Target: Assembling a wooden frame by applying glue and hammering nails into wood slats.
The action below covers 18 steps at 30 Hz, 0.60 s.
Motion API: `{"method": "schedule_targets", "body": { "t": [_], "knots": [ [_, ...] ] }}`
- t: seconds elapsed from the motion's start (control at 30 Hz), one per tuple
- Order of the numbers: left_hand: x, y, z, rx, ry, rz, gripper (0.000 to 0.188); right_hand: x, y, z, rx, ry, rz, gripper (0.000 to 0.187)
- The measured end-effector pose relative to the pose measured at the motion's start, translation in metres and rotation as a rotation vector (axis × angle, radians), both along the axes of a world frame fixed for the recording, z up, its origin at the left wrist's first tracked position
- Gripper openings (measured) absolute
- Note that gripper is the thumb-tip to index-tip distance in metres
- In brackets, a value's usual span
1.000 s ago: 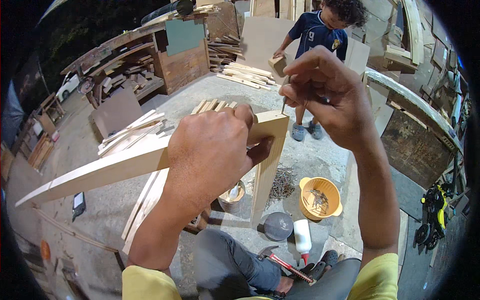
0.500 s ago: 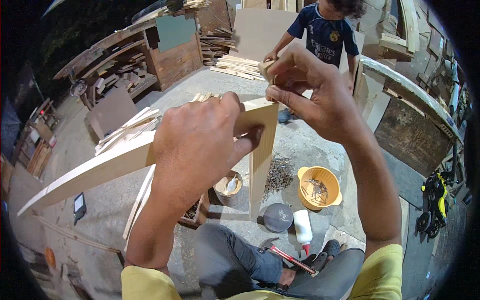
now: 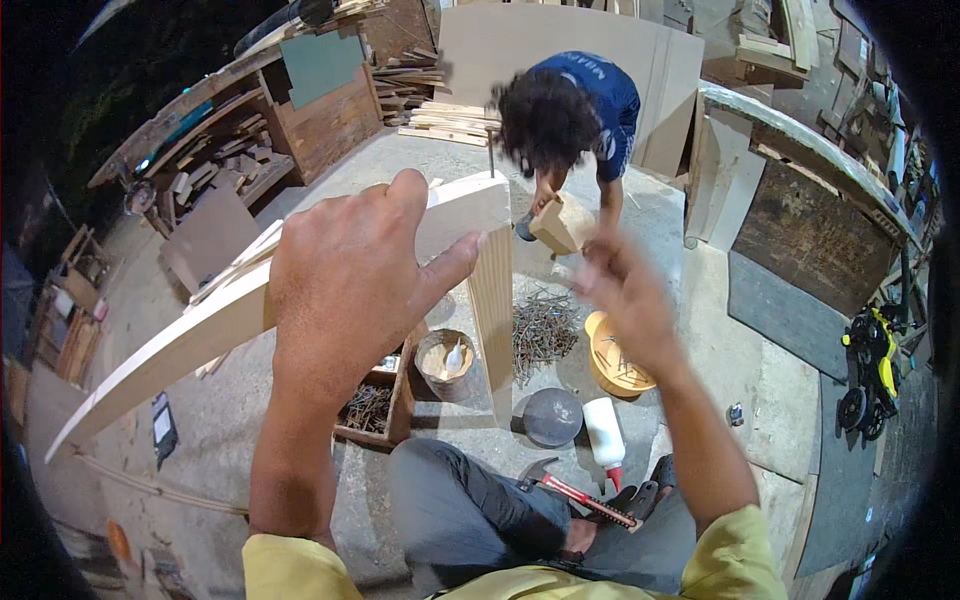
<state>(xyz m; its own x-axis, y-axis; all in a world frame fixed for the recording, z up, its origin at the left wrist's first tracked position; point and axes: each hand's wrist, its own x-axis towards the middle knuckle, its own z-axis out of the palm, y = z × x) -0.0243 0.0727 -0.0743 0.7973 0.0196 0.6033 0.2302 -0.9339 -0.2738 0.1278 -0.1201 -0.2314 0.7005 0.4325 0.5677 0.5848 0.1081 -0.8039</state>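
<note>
My left hand (image 3: 350,270) grips a long pale wooden board (image 3: 175,345) near its right end, the thumb pressed on its side. That end rests on top of an upright wooden plank (image 3: 490,330), forming a corner. A nail (image 3: 490,155) stands upright at the corner, its head up. My right hand (image 3: 640,305) is off to the right of the corner, apart from the wood and smeared by motion; whether it holds anything is unclear. A hammer (image 3: 580,500) with a red and black handle lies by my feet.
Ahead, a person in a dark blue shirt (image 3: 600,85) bends over, touching a wood block (image 3: 556,226). Loose nails (image 3: 543,335), a yellow basin (image 3: 608,365), a white glue bottle (image 3: 603,435), a dark round object (image 3: 552,417), a bucket (image 3: 440,385) and a nail box (image 3: 400,410) surround the plank.
My right hand has left the corner, moving down and right; the nail now stands there by itself. My left hand stays on the board. The person ahead has bent down.
</note>
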Motion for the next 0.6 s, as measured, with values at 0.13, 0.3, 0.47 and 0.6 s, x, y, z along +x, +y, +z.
{"method": "schedule_targets", "body": {
  "t": [0.13,0.3,0.47,0.6],
  "knots": [
    [-0.001,0.0,-0.001,0.0,-0.003,0.001,0.047,-0.048,-0.025,-0.175,-1.171,0.014,0.329,0.044],
    [0.0,0.001,-0.003,0.026,-0.031,-0.012,0.046,-0.125,-0.07,-0.308,-1.489,-0.007,0.339,0.038],
    [-0.001,0.002,0.0,0.035,-0.009,-0.011,0.047,-0.126,-0.082,-0.35,-1.476,0.102,0.377,0.028],
    [-0.003,0.002,0.002,-0.026,0.034,0.006,0.048,-0.108,-0.075,-0.307,-1.196,0.184,0.393,0.028]
  ]
}}
